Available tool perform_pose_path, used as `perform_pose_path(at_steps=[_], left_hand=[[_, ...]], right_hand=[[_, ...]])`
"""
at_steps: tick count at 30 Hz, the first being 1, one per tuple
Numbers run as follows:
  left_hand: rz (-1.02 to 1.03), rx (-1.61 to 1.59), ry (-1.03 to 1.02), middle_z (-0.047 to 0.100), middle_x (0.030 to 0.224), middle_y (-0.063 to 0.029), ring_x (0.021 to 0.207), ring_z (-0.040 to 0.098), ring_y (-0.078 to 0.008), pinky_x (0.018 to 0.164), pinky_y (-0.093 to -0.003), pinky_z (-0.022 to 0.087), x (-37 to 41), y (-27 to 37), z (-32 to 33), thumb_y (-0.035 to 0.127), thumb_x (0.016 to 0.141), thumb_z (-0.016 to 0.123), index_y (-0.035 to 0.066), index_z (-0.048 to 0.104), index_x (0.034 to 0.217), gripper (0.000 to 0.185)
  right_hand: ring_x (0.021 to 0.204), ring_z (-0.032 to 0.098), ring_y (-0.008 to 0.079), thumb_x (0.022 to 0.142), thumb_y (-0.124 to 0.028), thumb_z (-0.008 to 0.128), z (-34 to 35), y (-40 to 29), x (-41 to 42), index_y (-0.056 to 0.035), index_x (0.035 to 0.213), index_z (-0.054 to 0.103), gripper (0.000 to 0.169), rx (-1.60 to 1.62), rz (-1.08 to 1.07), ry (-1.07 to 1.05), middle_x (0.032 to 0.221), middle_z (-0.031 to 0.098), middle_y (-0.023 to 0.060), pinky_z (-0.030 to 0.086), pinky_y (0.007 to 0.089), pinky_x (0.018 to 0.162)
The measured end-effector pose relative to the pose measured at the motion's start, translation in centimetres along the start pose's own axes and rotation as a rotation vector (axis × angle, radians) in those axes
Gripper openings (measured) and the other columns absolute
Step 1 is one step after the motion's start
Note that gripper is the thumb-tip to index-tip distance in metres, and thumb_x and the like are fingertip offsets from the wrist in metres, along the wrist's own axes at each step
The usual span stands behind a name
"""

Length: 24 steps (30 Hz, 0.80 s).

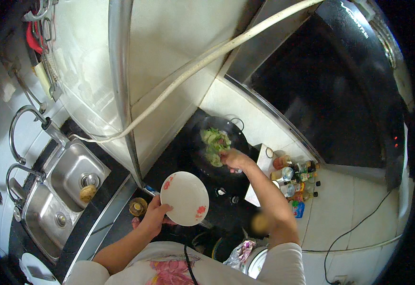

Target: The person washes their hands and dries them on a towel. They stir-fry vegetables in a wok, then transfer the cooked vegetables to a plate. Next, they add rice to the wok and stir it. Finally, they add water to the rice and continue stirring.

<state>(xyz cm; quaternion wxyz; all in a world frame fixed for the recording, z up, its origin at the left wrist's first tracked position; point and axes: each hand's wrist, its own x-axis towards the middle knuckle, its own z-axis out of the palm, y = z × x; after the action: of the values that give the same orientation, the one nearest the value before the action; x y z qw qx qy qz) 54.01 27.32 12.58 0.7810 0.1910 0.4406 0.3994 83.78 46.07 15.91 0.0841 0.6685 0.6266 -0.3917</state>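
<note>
My left hand point(154, 216) grips the near rim of a white plate point(184, 199) with red flower patterns. The plate bears no food and is held up beside the stove's front edge. Over a dark wok point(237, 137), my right hand point(234, 160) is curled near its right side. Whether a utensil is in that hand is hidden by the fingers. Sliced green vegetables point(214, 142) lie inside the wok, just beyond my right hand. The wok sits on a black cooktop point(172, 160) with two control knobs point(221, 191) towards me.
Several seasoning bottles and jars point(295, 178) crowd the right of the stove. A dark range hood point(321, 92) overhangs the right side. At left is a steel double sink point(73, 174) with a brownish round object point(87, 193). A pale hose point(193, 67) crosses above.
</note>
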Motion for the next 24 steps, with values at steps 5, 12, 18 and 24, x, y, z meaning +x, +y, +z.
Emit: perform_pose_path(at_steps=[5,12,18,24], left_hand=[[-0.009,0.016,-0.003,0.053,0.113,-0.0159,0.095,0.061,-0.0280,0.060,-0.0364,0.059,-0.7,0.4,-0.6,0.011,0.078,0.055,0.001,0.040,0.123,0.048],[0.010,-0.010,0.005,0.054,0.109,-0.0143,0.092,0.062,-0.0268,0.061,-0.0367,0.059,0.3,0.3,0.2,0.013,0.079,0.057,0.001,0.043,0.115,0.040],[0.035,0.074,-0.007,0.058,0.103,-0.0126,0.088,0.063,-0.0246,0.061,-0.0374,0.059,1.4,0.7,1.6,0.017,0.082,0.059,0.000,0.047,0.111,0.036],[0.067,0.113,0.052,0.060,0.099,-0.0130,0.083,0.065,-0.0235,0.062,-0.0372,0.059,3.3,0.3,2.7,0.024,0.089,0.054,-0.001,0.053,0.108,0.031]], right_hand=[[0.043,0.048,0.0128,0.092,-0.019,0.043,-4.2,0.2,-2.4,-0.0086,0.096,0.056,0.017,0.515,0.269,0.012,0.060,0.053,0.0046,0.037,0.0277,0.036],[0.046,0.054,0.0167,0.087,-0.023,0.053,-7.2,0.3,-10.2,-0.0068,0.109,0.060,0.029,-0.111,0.172,-0.209,0.060,0.056,0.0081,0.043,0.0302,0.038],[0.073,0.066,0.0282,0.074,-0.016,0.059,-6.0,1.5,-9.3,-0.0043,0.087,0.068,0.020,-0.801,0.112,-0.110,0.082,0.068,0.0133,0.053,0.0390,0.058],[0.088,0.065,0.0309,0.082,-0.011,0.051,3.6,10.3,-4.6,-0.0138,0.106,0.064,0.028,-0.550,0.134,0.413,0.096,0.067,0.0134,0.053,0.0429,0.072]])
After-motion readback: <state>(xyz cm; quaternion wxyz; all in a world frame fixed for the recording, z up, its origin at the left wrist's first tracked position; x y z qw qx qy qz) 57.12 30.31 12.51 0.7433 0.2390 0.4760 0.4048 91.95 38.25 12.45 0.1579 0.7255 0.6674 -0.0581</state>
